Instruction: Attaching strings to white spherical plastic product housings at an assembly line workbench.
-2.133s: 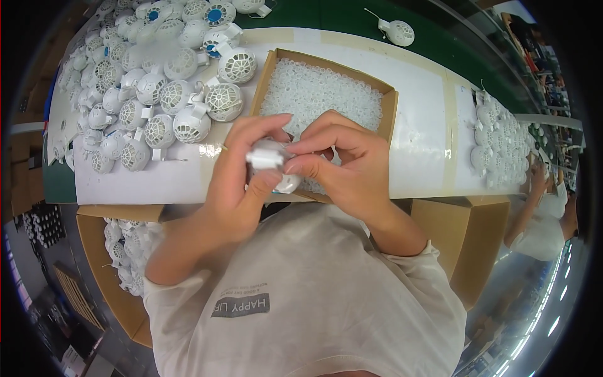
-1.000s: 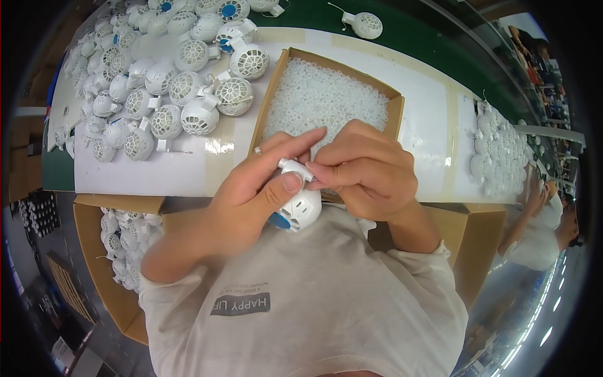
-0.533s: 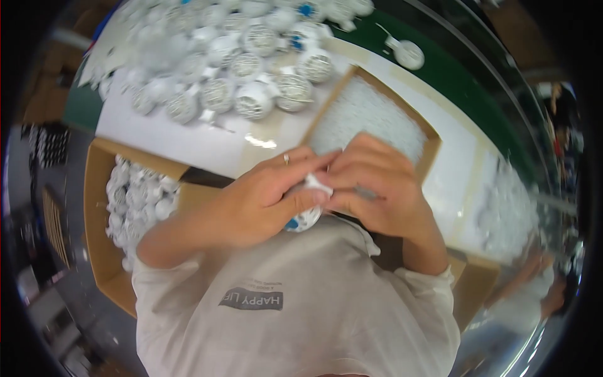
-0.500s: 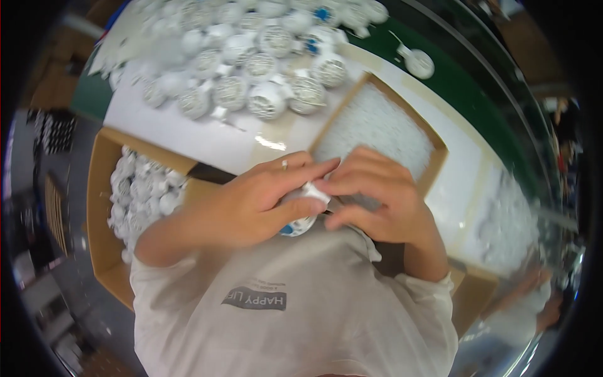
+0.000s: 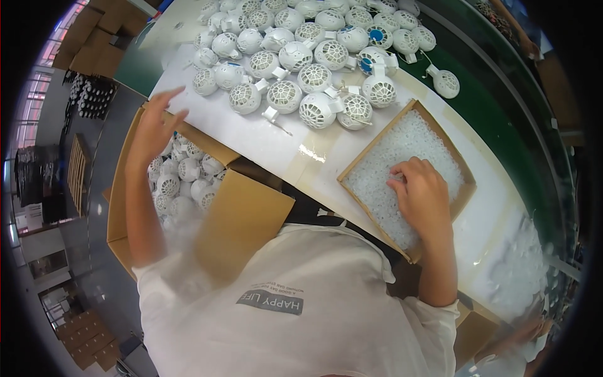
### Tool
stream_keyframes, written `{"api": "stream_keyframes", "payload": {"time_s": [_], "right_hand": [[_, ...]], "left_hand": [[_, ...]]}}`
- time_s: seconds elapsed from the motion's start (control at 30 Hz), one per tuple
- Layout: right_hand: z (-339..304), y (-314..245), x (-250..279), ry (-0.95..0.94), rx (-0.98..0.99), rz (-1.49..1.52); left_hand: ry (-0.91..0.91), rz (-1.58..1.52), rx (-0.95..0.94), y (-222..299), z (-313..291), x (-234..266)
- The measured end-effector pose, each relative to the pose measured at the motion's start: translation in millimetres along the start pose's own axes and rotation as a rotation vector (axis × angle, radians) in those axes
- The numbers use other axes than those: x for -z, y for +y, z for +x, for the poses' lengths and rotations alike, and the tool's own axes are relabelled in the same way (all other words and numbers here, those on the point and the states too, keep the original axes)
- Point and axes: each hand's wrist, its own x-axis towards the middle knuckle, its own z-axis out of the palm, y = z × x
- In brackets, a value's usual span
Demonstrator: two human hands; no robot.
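Observation:
My left hand [image 5: 157, 129] is raised at the left with its fingers spread and nothing in it. It hovers over the far side of an open cardboard box [image 5: 119, 207], which holds many white slotted plastic balls [image 5: 168, 185]. My right hand [image 5: 422, 191] is over a shallow cardboard tray [image 5: 359, 200] of small clear plastic pieces [image 5: 383, 169]. Its fingers are curled and pinched at the surface of the pieces; whatever is between the fingertips is too small to tell. More white slotted balls [image 5: 284, 96] with stubby necks crowd the white tabletop beyond.
A few balls show blue parts inside [image 5: 377, 35]. One ball [image 5: 446, 83] lies apart on the green strip [image 5: 477, 113]. A cardboard flap [image 5: 245, 220] juts between the box and my body. At the right are a heap of translucent pieces [image 5: 518, 270] and another person's arm [image 5: 518, 339].
Both hands were together at my chest around a white ball with a blue part. They have separated: the left went to the box without the ball, the right to the tray.

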Motion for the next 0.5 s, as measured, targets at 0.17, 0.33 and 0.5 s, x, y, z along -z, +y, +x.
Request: {"api": "stream_keyframes", "payload": {"time_s": [0.17,0.33,0.5], "right_hand": [[-4,6,14,0.074,-0.004,0.022],[-19,10,21,0.175,-0.095,0.237],[-24,-5,21,0.211,-0.250,0.473]], "left_hand": [[0.197,-0.016,-0.086,-33,63,-63],[0.140,-0.097,0.151,-43,55,-66],[0.042,-0.970,0.427,-23,27,-43]]}}
